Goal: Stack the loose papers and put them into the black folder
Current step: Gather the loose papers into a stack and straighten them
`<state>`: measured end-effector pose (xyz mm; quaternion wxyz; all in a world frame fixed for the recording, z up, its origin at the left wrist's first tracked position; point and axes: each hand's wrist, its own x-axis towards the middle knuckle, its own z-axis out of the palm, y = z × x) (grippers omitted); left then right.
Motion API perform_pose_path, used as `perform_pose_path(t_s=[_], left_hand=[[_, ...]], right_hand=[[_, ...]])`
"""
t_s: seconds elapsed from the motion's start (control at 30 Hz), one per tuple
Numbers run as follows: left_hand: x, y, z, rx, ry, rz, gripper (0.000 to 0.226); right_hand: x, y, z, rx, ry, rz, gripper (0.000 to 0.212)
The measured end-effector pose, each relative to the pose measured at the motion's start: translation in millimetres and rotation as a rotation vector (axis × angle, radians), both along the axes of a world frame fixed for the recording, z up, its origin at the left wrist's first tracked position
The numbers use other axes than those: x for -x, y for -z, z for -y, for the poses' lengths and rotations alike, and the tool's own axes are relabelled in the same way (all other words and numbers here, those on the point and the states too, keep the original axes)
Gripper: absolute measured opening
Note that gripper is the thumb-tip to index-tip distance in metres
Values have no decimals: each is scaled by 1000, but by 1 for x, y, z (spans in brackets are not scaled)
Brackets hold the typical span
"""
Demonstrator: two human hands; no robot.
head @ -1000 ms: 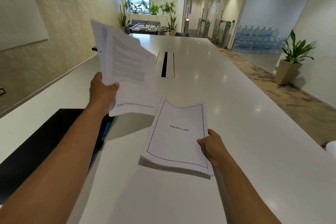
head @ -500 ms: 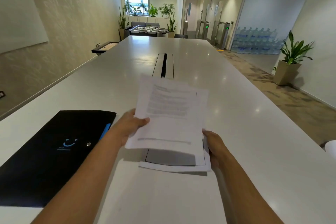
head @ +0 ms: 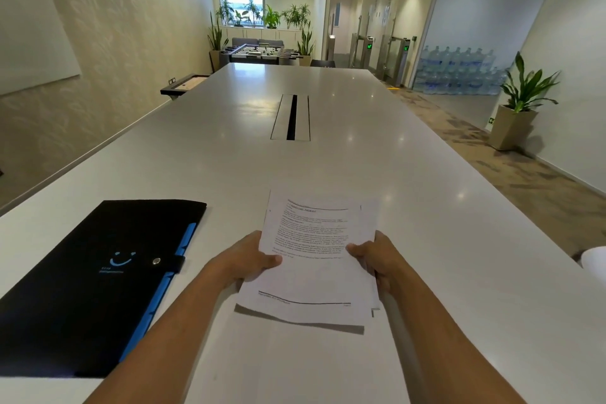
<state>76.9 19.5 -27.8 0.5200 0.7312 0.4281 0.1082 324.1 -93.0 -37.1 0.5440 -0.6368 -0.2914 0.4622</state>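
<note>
A stack of white printed papers (head: pixel 314 259) is held just above the white table (head: pixel 426 207), its near edge casting a shadow. My left hand (head: pixel 244 261) grips the stack's left edge, thumb on top. My right hand (head: pixel 377 256) grips the right edge the same way. The sheets are slightly out of line at the near right corner. The black folder (head: pixel 91 285) lies flat and snapped shut to the left of my left arm, with a blue edge and a blue smile logo.
A cable slot (head: pixel 291 117) is set in the table's middle, farther away. A white object (head: pixel 595 261) shows at the right edge of the view. A potted plant (head: pixel 521 102) stands on the floor to the right.
My left hand brought its raised sheets down onto the pile under my right hand. Both hands now hold one combined stack.
</note>
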Motion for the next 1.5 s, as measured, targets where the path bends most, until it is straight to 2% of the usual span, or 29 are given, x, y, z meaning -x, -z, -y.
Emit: perform_pose_path(t_s=[0.07,0.17,0.3,0.37,0.43,0.57,0.7,0.87,1.0,1.17,1.3,1.37,1.5], left_hand=[[2,-3,-2,-30,-65,-31,17],[5,-6,-5,-96,-273,-39,36],[5,-9,-4,102,-387,330,64],[4,-14,-3,110,-377,425,79],[3,-19,-3,112,-354,552,80],[-3,-40,-2,-128,-316,699,59],[-10,-76,0,-364,-322,782,56],[-10,-109,6,-511,-313,845,58],[-13,-111,13,-456,-292,857,56],[-22,-100,17,-451,-335,826,59],[-23,-98,13,-348,-363,862,61],[-28,-95,15,-355,-339,834,59],[-31,-92,16,-343,-349,821,54]], right_hand=[[1,2,0,-53,11,-6,42],[3,2,4,-147,62,-79,49],[2,-3,11,-299,20,-161,54],[4,-12,14,-361,-8,-175,55],[6,-22,19,-404,-21,-113,51],[12,-49,22,-442,-37,209,46],[12,-80,20,-532,-15,321,48],[6,-109,20,-627,15,286,55],[10,-113,18,-678,46,232,64],[17,-104,17,-695,117,251,60],[17,-97,15,-690,143,257,58],[22,-93,13,-684,137,283,59],[25,-88,13,-712,197,301,50]])
